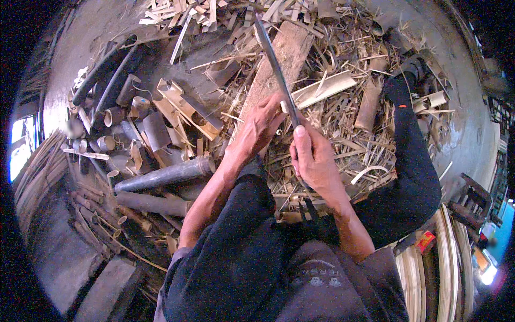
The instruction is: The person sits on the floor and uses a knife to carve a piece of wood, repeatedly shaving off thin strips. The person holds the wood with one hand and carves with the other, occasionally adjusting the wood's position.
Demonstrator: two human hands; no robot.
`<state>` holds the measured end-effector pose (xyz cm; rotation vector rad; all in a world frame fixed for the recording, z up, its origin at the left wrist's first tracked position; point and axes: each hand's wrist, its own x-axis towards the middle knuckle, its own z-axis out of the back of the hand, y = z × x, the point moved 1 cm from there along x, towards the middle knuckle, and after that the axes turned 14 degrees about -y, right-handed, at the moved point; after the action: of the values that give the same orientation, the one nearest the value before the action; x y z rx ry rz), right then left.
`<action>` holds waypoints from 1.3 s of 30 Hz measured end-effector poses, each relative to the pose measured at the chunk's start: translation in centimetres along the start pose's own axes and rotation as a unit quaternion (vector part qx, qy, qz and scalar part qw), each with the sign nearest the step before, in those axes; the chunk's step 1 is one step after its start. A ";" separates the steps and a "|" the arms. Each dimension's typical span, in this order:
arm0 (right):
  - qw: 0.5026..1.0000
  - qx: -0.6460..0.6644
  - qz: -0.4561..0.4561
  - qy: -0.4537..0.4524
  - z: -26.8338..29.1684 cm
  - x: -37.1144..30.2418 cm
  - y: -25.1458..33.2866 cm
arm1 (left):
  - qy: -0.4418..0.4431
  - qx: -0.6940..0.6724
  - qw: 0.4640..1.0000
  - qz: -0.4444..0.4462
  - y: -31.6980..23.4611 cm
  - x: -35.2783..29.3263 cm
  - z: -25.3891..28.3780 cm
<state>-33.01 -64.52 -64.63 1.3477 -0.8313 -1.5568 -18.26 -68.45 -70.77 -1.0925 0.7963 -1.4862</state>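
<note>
Head: right fist around knife

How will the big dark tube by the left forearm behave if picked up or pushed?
The dark tube could roll if pushed, given its rounded side, though the neighbouring tube may block it. Probably stiff: it looks straight. Possibly a bit slippery, since its surface shows a sheen.

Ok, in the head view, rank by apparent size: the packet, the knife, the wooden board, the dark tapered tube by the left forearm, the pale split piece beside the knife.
Largest to smallest:
1. wooden board
2. dark tapered tube
3. knife and pale split piece: too alike to rank
4. packet
</note>
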 end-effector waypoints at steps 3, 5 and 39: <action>1.000 -0.011 0.002 0.007 0.3 0.0 1.2 | -0.003 0.026 0.999 0.023 -0.8 0.0 0.4; 1.000 -0.017 0.008 -0.002 0.3 -0.4 1.8 | 0.000 0.007 1.000 0.019 -1.3 0.3 0.5; 0.995 -0.046 0.074 0.038 1.6 -1.0 4.0 | 0.029 0.145 0.979 0.141 4.2 -4.6 1.7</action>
<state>-33.83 -65.19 -60.31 1.2432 -0.7849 -1.4023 -15.12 -64.71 -74.91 -0.6893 0.7149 -1.3463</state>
